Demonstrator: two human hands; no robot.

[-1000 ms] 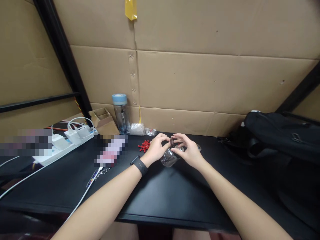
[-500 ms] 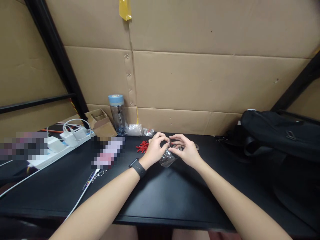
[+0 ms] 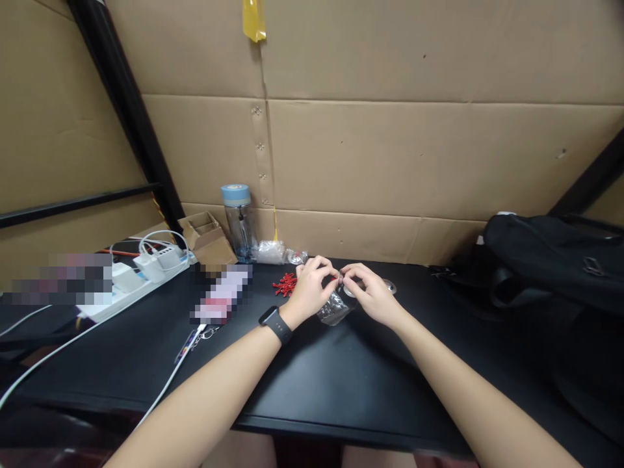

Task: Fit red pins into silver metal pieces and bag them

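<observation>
My left hand (image 3: 314, 289), with a dark watch on the wrist, is closed in a pinch above the black table (image 3: 312, 383). Facing it, my right hand (image 3: 373, 296) pinches too, its fingertips nearly meeting the left ones. Between the fingertips is a small, thin piece, too small to name. Beneath the hands lies a crinkled clear plastic bag (image 3: 333, 312). A bundle of red knotted cords (image 3: 283, 285) rests just left of my left hand, partly hidden by it. Behind my right hand shows the edge of a round clear object (image 3: 390, 286).
At the back stand a blue-lidded bottle (image 3: 238, 224), an open cardboard box (image 3: 209, 244) and clear plastic packets (image 3: 270, 252). A power strip (image 3: 131, 292) with white cables and a blurred-out item (image 3: 224, 292) on a cable are left. A black bag (image 3: 550, 273) fills the right.
The whole view has shifted, so everything appears slightly farther right. My hands stay pinched together over the plastic bag, with the fingers slightly changed in position.
</observation>
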